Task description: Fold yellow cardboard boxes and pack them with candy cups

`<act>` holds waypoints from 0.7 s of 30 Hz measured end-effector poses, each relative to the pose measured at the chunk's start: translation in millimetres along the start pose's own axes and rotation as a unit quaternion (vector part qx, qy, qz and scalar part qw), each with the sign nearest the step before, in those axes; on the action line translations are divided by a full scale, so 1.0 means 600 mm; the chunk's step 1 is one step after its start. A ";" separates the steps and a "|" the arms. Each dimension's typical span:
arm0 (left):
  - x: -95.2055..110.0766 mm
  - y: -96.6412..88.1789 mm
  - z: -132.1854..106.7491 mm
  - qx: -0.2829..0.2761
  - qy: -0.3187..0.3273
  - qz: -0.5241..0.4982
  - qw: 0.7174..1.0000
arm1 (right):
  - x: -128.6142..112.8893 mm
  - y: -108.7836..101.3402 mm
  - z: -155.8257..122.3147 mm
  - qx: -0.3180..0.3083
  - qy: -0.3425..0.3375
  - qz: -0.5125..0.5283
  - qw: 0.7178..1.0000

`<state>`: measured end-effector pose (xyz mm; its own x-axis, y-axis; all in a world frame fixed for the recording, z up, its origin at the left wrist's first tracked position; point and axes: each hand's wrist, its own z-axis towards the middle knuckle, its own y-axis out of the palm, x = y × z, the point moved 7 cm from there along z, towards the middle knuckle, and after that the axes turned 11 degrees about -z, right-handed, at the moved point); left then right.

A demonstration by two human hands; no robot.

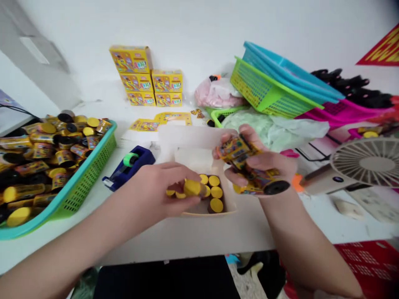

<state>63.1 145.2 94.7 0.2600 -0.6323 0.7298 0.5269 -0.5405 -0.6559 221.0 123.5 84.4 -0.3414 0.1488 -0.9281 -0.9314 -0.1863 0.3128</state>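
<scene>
My left hand [162, 187] is closed on a small tube with a yellow cap [192, 187], held over an open white box [230, 195]. Inside that box several tubes stand upright with their round yellow ends [216, 205] facing up. My right hand [262, 162], higher and to the right of the box, grips several printed tubes [235, 151]; one shows a black end [276, 187]. The box's raised lid [187, 137] stands at its far side. My fingers partly hide the box's left side.
A turquoise and green basket [84, 187] full of similar tubes stands left. Nearby lies a blue tape dispenser [141, 157]. Yellow printed boxes [137, 82] are stacked at the wall. Tilted baskets [264, 87] stand back right, and a fan [370, 164] is at the right.
</scene>
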 end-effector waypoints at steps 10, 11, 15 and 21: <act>-0.059 0.123 0.065 -0.277 -0.172 0.048 0.944 | 0.003 -0.023 -0.015 -0.039 0.007 -0.010 0.999; -0.058 0.119 0.065 -0.272 -0.177 0.053 0.944 | 0.006 -0.024 -0.014 -0.040 0.008 -0.015 0.999; -0.037 0.073 0.068 -0.161 -0.150 -0.046 0.974 | 0.018 -0.027 -0.010 -0.048 0.008 -0.036 0.998; -0.015 0.038 0.057 0.057 -0.070 -0.316 0.945 | 0.034 -0.011 -0.015 -0.068 -0.017 -0.112 0.991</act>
<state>100.5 157.6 80.0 -0.0354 -0.1199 0.9922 0.6939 -0.7174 -0.0619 221.2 118.9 61.9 -0.1343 0.2327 -0.9632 -0.9593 -0.2741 0.0675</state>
